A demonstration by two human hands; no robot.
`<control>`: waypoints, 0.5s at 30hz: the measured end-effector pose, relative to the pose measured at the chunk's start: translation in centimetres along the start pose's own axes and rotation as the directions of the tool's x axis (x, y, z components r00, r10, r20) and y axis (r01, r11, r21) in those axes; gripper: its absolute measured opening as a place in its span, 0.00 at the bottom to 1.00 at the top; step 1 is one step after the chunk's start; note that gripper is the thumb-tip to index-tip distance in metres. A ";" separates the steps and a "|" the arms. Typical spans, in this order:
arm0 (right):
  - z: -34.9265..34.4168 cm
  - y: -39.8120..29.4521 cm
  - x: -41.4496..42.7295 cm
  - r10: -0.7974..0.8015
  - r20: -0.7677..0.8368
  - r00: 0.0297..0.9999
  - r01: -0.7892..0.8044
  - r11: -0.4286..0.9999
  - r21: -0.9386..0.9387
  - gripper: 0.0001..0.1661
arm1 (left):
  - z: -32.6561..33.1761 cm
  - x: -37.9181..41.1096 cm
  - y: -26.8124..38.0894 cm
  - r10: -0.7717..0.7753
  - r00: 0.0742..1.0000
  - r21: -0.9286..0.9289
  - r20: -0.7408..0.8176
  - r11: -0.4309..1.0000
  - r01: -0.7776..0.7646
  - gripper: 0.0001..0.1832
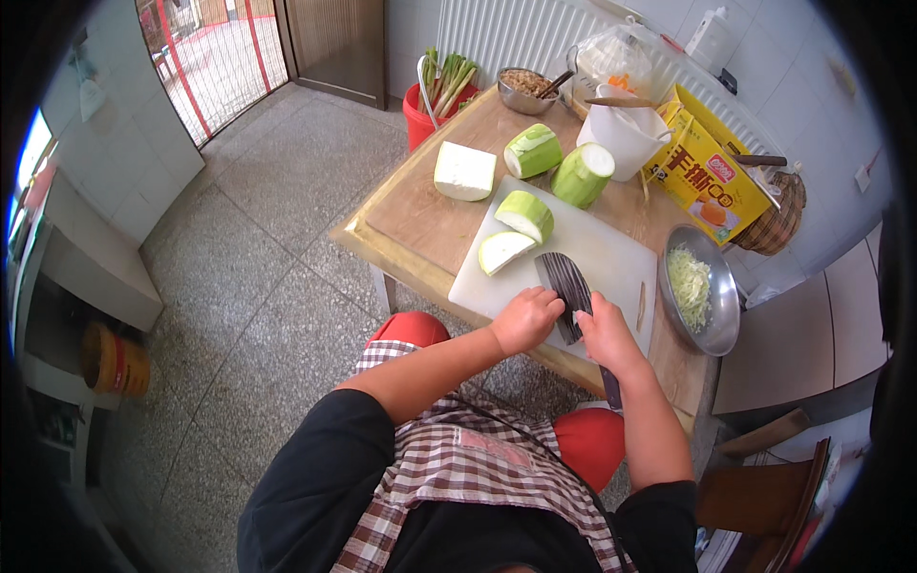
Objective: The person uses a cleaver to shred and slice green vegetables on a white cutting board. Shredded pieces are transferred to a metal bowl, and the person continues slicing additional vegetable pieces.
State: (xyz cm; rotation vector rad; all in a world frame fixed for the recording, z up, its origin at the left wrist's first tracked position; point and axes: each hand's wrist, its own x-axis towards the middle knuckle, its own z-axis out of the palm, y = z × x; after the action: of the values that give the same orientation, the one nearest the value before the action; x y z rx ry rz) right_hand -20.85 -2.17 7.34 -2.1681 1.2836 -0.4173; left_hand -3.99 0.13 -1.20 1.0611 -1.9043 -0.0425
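Observation:
A broad-bladed kitchen knife (pixel 569 283) with a dark, streaked blade lies slantwise over the near part of a white cutting board (pixel 609 240). My right hand (pixel 605 328) closes around it near the heel, and the dark handle shows below my wrist. Against the blade's left side rest the curled fingers of my left hand (pixel 529 319); whether they grip it is hidden. A small pale bit is at my right fingertips. Beyond the blade, a cut wedge of pale green gourd (pixel 505 252) touches a thick green-skinned gourd piece (pixel 526 215) on the board.
Behind the board stand a white gourd block (pixel 464 170) and two peeled-looking gourd chunks (pixel 534 150). A steel bowl (pixel 727 308) of pale shreds sits right. Farther back are a white pitcher (pixel 620 140), a yellow carton (pixel 706 172) and a filled metal bowl (pixel 526 104).

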 end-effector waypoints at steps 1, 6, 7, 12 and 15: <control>0.1 -0.6 0.2 0.038 -0.010 0.999 -0.038 0.999 0.016 0.11 | -0.1 0.1 0.0 0.008 1.000 -0.004 -0.010 1.000 -0.008 0.06; 0.7 -1.1 1.5 0.038 -0.084 0.996 -0.037 0.999 0.023 0.11 | -0.1 0.2 -0.1 0.022 0.999 -0.034 -0.029 0.999 -0.023 0.06; 0.8 -0.9 1.7 0.032 -0.110 0.993 -0.026 0.998 0.049 0.11 | 0.0 0.1 0.1 0.009 1.000 -0.039 -0.028 0.999 -0.010 0.06; -1.2 -3.4 0.5 0.161 -0.021 0.987 -0.156 0.978 0.139 0.10 | 0.0 -0.2 -0.2 -0.007 0.999 -0.021 -0.034 1.000 0.006 0.06; -1.3 -2.6 -0.2 0.113 0.051 0.992 -0.120 0.982 0.145 0.09 | 0.1 -0.2 -0.3 -0.003 0.999 -0.023 -0.037 1.000 0.002 0.06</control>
State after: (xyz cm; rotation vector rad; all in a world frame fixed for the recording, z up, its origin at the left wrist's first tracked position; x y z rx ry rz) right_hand -19.84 -1.46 9.93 -1.9579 1.3064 -0.4041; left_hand -3.86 0.06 -1.51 1.0418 -1.8653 -0.0459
